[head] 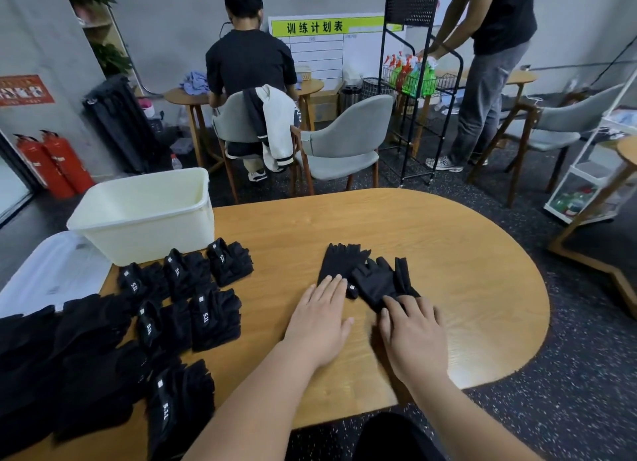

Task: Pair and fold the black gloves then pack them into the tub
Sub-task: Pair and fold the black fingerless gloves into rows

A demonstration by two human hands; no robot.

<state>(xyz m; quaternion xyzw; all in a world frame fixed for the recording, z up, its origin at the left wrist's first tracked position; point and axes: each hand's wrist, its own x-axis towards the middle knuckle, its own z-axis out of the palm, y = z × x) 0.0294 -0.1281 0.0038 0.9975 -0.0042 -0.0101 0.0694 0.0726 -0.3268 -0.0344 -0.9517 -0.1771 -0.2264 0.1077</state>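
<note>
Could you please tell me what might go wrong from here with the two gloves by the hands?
1. The flat glove touched by the left hand and the crumpled glove touched by the right hand overlap askew, so folding now would likely give an uneven pair.
2. The folded pairs lie close to the left forearm; a sideways sweep could knock them open.

Grey walls, dark speckled floor — grey chairs, black rack.
</note>
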